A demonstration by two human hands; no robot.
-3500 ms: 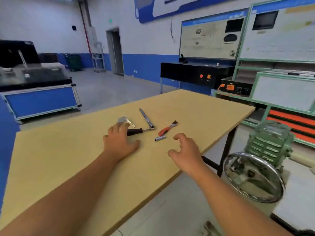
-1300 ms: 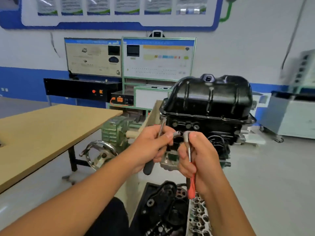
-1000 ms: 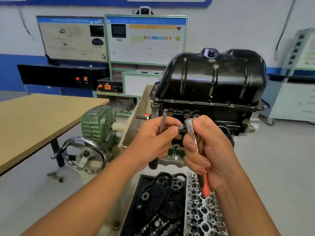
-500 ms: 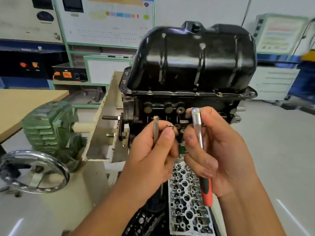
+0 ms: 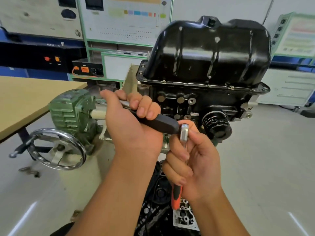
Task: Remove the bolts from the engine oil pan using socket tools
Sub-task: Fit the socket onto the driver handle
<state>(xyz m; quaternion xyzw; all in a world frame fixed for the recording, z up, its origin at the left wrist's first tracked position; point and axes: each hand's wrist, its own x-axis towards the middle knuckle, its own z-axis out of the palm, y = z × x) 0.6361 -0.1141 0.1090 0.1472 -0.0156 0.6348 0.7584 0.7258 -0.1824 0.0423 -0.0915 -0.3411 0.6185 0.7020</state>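
A black oil pan [image 5: 209, 51] is seen mounted upside-down on top of a black engine block [image 5: 196, 103], with its flange running along the block's upper edge and small bolts [image 5: 208, 86] seated along that flange, all of them in place as far as can be told. In front of the block, a black-handled wrench [image 5: 158, 122] is gripped by the left hand [image 5: 131, 126], whose fingers are curled over the bar and the top of the handle; the handle is angled down to the right, and its lower end is touching or just beside the chrome head of a ratchet [image 5: 184, 133]. The ratchet is held upright in the right hand [image 5: 192, 164], with the fingers wrapped round its shaft and the thumb pressed near the head, while its orange grip [image 5: 176, 196] is left showing below the palm. A black oil filter [image 5: 217, 124] is seen at the block's front face, just right of the ratchet head. Left of the engine, a green gearbox [image 5: 71, 108] with a chrome handwheel [image 5: 58, 149] is placed, and behind these the corner of a tan table [image 5: 30, 96] is visible. Below the hands, part of a cylinder head [image 5: 185, 217] can be made out
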